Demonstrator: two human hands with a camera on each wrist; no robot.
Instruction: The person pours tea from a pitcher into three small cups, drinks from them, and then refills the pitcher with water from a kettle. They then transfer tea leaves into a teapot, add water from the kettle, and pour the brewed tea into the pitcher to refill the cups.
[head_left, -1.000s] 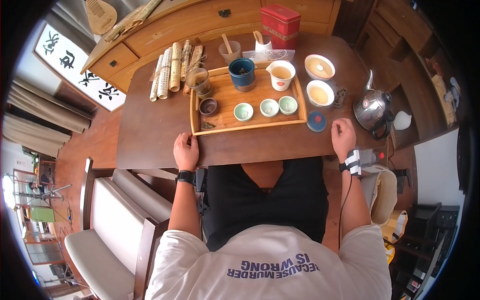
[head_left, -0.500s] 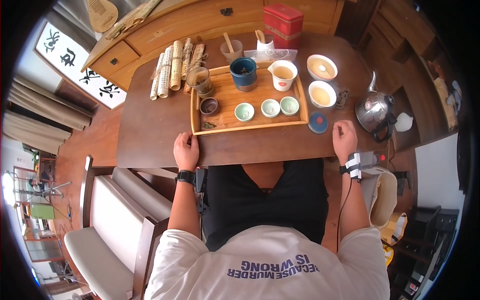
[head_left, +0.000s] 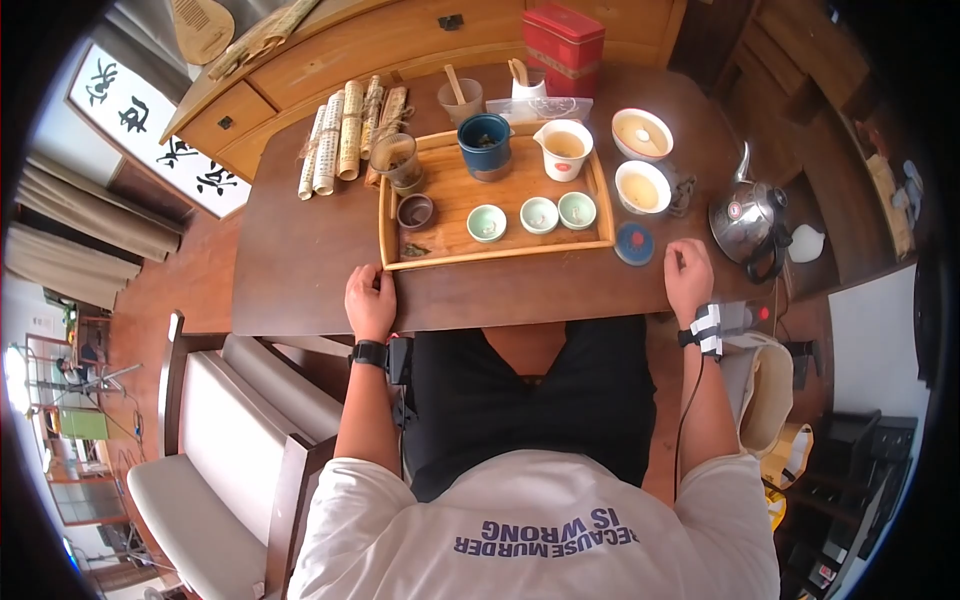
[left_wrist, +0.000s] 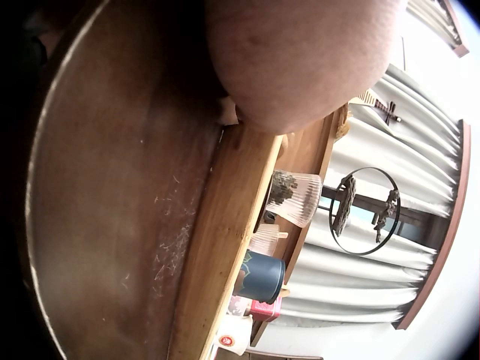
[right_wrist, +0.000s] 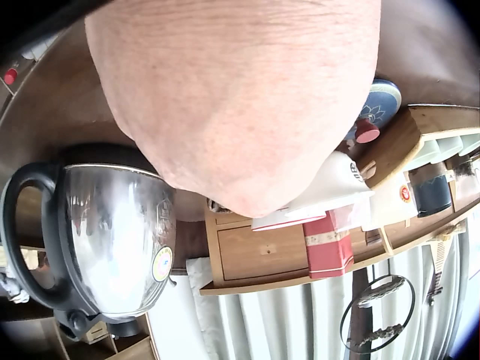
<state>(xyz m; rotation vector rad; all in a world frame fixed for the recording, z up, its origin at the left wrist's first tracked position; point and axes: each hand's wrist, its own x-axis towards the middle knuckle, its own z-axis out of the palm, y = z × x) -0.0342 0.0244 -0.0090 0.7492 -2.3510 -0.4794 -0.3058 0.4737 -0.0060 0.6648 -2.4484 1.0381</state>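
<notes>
In the head view the left hand (head_left: 371, 302) rests on the table by the near left corner of the bamboo tray (head_left: 500, 258), fingers loosely curled and holding nothing. The right hand (head_left: 689, 279) lies loosely curled and empty on the table, between a round blue lid (head_left: 635, 244) and the steel kettle (head_left: 745, 222). On the tray stand a blue cup (head_left: 484, 146) with leaves inside, a white pitcher (head_left: 562, 150) of amber liquid, small pale green cups (head_left: 487, 223), a dark cup (head_left: 416, 211) and a ribbed glass (head_left: 397, 162).
Rolled bamboo scrolls (head_left: 351, 132) lie behind the tray's left side. Two white bowls (head_left: 641, 187) stand right of it. At the back are a red tin (head_left: 563, 50), a white utensil holder (head_left: 527, 88) and a tumbler (head_left: 461, 100). A chair (head_left: 230, 420) is at the left.
</notes>
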